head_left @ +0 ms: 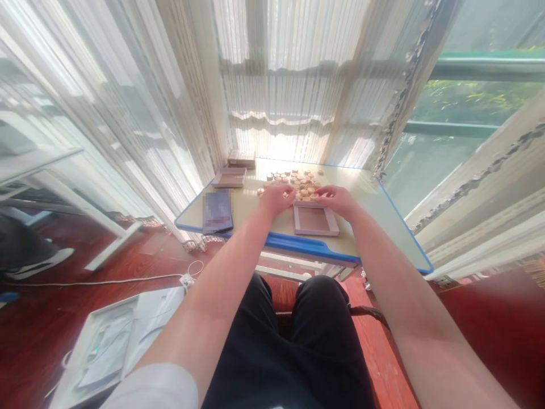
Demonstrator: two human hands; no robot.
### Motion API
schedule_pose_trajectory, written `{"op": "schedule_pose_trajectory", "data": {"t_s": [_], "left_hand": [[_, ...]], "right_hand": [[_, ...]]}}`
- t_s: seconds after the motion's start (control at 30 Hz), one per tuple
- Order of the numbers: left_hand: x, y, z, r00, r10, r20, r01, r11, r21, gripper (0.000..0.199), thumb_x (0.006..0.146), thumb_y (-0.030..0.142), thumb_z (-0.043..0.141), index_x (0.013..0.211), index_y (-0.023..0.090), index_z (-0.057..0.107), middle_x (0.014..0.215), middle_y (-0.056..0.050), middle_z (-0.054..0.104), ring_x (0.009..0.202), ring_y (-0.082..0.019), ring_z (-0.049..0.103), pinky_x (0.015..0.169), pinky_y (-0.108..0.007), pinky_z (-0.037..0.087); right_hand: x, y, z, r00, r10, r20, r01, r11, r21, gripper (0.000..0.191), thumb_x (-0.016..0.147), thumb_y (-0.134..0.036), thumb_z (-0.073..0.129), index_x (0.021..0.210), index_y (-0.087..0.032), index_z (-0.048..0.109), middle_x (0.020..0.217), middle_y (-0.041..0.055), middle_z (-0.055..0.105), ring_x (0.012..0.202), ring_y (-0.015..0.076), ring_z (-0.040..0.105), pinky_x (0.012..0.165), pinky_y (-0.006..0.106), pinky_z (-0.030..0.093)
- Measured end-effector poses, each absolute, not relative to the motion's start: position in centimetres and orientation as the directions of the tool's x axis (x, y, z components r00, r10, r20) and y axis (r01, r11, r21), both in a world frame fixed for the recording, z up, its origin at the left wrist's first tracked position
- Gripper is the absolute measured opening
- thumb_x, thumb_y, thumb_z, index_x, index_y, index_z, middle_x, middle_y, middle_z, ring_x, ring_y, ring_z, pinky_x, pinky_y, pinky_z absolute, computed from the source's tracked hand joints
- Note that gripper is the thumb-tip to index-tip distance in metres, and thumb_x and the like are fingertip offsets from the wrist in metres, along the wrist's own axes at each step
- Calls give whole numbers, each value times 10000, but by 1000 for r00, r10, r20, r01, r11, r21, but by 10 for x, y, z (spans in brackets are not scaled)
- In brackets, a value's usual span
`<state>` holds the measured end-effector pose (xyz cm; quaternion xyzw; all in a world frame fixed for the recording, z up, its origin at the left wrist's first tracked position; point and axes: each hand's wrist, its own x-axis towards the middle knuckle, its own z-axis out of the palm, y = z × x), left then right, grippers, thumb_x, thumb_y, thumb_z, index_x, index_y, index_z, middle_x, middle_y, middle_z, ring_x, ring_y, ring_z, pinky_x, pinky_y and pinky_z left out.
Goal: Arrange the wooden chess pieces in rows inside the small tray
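A heap of round wooden pieces (305, 185), like small thick discs, lies toward the far side of the small table. At its left edge is my left hand (277, 198), fingers curled down against the pieces; what they hold, if anything, is too small to make out. From the right, my right hand (338, 201) reaches in with thumb and fingertips pinched together at the heap's edge, apparently on a wooden piece. Just in front of the heap, between my forearms, an open shallow box tray (316, 232) with pale pinkish walls and a brown inside sits on the table.
On the left of the blue-edged table (374, 218) lie a dark blue booklet or box (217, 211), another shallow box part (230, 177) and a stacked box (242, 158). Sheer curtains (293, 91) hang behind. A white open case (128, 329) and a cable (106, 282) are on the floor.
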<state>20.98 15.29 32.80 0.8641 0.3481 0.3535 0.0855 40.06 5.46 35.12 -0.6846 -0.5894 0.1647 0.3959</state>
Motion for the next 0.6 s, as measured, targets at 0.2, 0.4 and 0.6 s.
{"op": "schedule_pose_trajectory", "data": {"t_s": [0.2,0.4,0.6], "left_hand": [[209,148,326,567,631,530,555,-768,321,139,743,285,584,716,202,693,910,-51,685,933,-219,565,856,-347,448],[212,151,323,610,595,523,559,-791,248,177,758,283,561,650,194,670,763,-59,661,866,-227,561,784,-349,454],[214,152,323,622,539,568,529,-824,203,175,779,238,543,670,198,674,784,-52,660,894,-221,557,815,-344,452]], "right_hand": [[398,57,345,16,938,346,760,214,-614,275,641,-417,694,811,-207,740,826,42,690,853,214,564,785,331,420],[399,61,334,9,924,383,839,202,-505,207,658,-390,685,781,-238,752,776,38,704,915,250,550,888,394,389],[397,62,334,-22,929,369,862,204,-464,233,689,-422,670,850,-283,766,812,34,713,944,272,505,865,389,390]]}}
